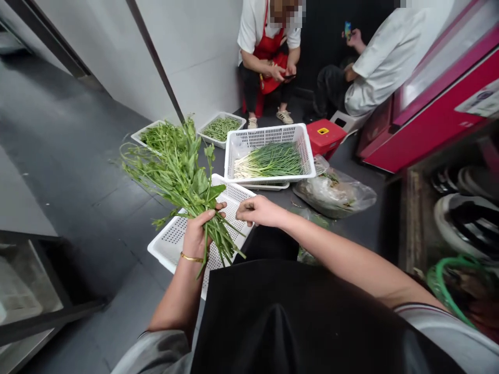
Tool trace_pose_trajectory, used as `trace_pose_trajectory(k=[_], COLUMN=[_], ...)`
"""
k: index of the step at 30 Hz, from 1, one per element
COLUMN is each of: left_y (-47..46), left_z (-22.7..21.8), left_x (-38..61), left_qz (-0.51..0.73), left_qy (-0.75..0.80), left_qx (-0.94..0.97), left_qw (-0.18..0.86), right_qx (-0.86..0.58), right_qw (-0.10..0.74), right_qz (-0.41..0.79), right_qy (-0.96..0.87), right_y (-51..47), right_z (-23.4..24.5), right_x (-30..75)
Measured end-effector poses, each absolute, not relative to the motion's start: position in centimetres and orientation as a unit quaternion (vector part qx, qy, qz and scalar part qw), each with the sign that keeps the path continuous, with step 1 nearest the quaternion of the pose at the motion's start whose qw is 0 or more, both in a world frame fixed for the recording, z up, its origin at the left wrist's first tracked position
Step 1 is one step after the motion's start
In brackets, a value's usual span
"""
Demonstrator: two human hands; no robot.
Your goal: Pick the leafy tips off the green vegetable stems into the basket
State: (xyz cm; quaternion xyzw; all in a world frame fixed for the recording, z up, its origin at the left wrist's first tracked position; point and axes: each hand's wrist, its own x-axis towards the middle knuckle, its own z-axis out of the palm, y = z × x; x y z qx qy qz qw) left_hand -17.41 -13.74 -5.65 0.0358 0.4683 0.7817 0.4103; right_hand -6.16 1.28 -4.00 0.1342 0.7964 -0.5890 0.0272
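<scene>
My left hand is wrapped round the stems of a bunch of leafy greens that look like pea shoots. The leaves fan out up and to the left, while the cut stems point down to the right. Just right of the stems is my right hand, its fingers curled together; whether anything small is between them I cannot make out. Under both hands sits a white perforated basket, partly covered by the greens and my left arm. Its visible inside shows bare mesh.
Ahead, a white basket holds scallions. Trays of green beans and greens stand behind. A plastic bag and a red stool are to the right. Two people sit ahead, both holding phones. A green-rimmed basket is at right.
</scene>
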Motion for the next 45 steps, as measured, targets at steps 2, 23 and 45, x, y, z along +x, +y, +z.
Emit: trace_pose_trajectory(k=[2, 23, 45], left_y=[-13.4, -8.5, -6.5], left_z=[-5.4, -3.8, -3.9], left_x=[-16.9, -12.9, -7.7], left_qz=[0.796, 0.762, 0.706], left_qy=[0.443, 0.454, 0.521], left_qx=[0.060, 0.059, 0.163], left_qw=[0.407, 0.458, 0.451], right_qx=[0.134, 0.123, 0.309], right_qw=[0.018, -0.138, -0.359], right_qz=[-0.584, -0.505, -0.670], right_qy=[0.801, 0.843, 0.572], right_y=[1.1, 1.9, 1.9], right_z=[-4.1, -2.4, -4.6], right_x=[-5.5, 0.9, 2.0])
